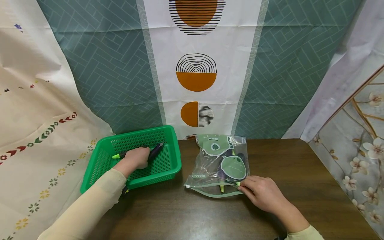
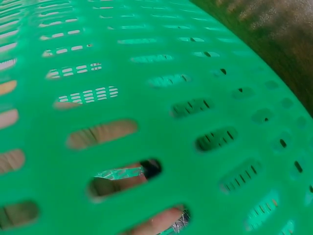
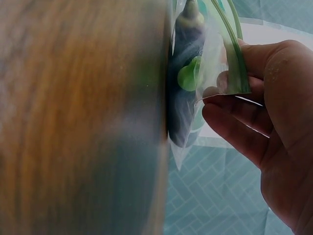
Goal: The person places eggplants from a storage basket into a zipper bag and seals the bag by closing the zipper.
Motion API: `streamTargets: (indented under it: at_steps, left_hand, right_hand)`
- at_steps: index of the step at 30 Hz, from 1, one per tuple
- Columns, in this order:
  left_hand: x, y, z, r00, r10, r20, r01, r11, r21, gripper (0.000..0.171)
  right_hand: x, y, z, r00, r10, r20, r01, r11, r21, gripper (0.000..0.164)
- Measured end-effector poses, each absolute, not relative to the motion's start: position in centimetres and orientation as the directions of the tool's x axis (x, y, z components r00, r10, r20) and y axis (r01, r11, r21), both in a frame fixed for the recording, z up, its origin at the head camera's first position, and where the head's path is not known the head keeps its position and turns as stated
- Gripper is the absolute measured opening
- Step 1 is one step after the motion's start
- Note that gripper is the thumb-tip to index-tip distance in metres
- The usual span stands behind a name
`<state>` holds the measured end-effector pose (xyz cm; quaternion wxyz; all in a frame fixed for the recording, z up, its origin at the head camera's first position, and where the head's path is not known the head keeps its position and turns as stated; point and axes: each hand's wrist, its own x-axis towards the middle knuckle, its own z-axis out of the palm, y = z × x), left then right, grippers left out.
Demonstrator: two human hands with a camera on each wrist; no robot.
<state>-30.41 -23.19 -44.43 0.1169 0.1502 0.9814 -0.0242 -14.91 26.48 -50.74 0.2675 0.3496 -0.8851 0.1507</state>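
A green plastic basket stands at the left, and my left hand reaches down inside it, fingers curled round a dark purple eggplant. A green stem end shows on the hand's other side; the hand hides what lies between. In the left wrist view, the basket's slotted wall covers most of the fingers. My right hand pinches the mouth edge of a clear zip bag near its right corner. Several eggplants with green stems lie inside the bag.
The bag lies on a dark brown wooden table and has a white zip slider at its left corner. A patterned cloth hangs behind the table. Floral sheets border the right side.
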Motion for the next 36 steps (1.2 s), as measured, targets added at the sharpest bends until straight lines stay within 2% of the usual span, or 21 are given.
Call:
streamTargets:
  at_steps: [19,28,36]
  left_hand:
    - [-29.3,-24.7,-43.9,-0.914,0.269,-0.302,0.256,0.963,0.083,0.025]
    - [-29.3,-24.1,-44.0,-0.909,0.29,-0.299,0.26,0.956,0.137,0.024]
    - [-29.5,-23.5,-44.0,-0.91,0.278,-0.309,0.252,0.96,0.122,0.024]
  right_hand:
    - [-15.4,25.8,-50.9,-0.556,-0.562,0.611,-0.741,0.669,-0.058,0.021]
    - [-15.3,26.3,-50.7,-0.567,-0.554,0.61,-0.721,0.692,-0.042,0.025]
    - [-15.0,26.5,-51.0,-0.569,-0.549,0.612,-0.717,0.696,-0.043,0.024]
